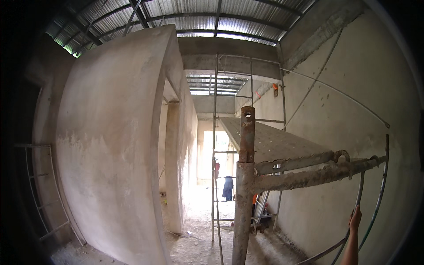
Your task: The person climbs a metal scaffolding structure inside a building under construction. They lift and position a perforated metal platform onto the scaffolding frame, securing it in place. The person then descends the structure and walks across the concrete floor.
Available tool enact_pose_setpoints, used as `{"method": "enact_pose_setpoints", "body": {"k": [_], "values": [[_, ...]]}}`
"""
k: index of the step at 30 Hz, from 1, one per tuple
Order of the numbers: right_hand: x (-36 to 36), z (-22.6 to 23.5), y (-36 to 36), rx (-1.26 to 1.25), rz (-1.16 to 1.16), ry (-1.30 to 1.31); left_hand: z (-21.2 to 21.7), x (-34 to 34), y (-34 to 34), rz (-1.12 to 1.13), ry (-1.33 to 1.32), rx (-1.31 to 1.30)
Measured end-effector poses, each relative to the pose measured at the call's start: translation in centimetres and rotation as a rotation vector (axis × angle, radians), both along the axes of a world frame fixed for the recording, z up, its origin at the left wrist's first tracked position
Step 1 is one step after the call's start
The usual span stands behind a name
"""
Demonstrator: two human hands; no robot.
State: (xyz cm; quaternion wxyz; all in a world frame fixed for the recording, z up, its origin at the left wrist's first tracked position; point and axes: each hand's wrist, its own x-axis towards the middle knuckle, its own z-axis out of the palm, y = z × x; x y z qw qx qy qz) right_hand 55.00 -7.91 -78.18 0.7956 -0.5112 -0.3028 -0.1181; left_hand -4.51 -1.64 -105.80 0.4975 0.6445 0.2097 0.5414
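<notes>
My right hand (355, 218) reaches up from the lower right edge, its fingers wrapped round a thin upright scaffold tube (361, 194). That tube belongs to the near end frame of a metal scaffold. The frame's thick, rusty corner post (244, 207) stands close in front of me, with a holed pin (247, 132) rising from its top. A crusted crossbar (304, 179) runs from the post toward the right. Just behind it, a speckled metal platform (274, 139) is hooked over the bar and stretches away from me. My left hand is out of view.
A plastered wall (110, 145) with a doorway stands left; another wall (353, 101) borders the scaffold on the right. The scaffold's far frame (215, 176) rises beyond the platform. Dark clothing (227, 188) shows near the bright opening. A ladder-like frame (44, 190) leans at far left.
</notes>
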Motion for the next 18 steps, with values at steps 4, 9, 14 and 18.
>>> {"method": "enact_pose_setpoints", "body": {"k": [4,9,14,18], "values": [[0.5,0.1,0.1,0.030,0.030,-0.022,-1.4,-0.5,0.9,0.026,0.044,0.025],[1.7,-0.5,0.4,0.019,0.022,-0.011,-2.3,-0.6,1.0,0.050,0.076,0.042],[3.2,-0.7,0.7,0.093,-0.017,-0.074,-4.6,-0.1,2.0,0.082,0.144,0.116],[0.2,-0.2,1.0,-0.027,-0.008,0.061,-7.6,0.3,3.3,0.205,0.264,0.236]]}}
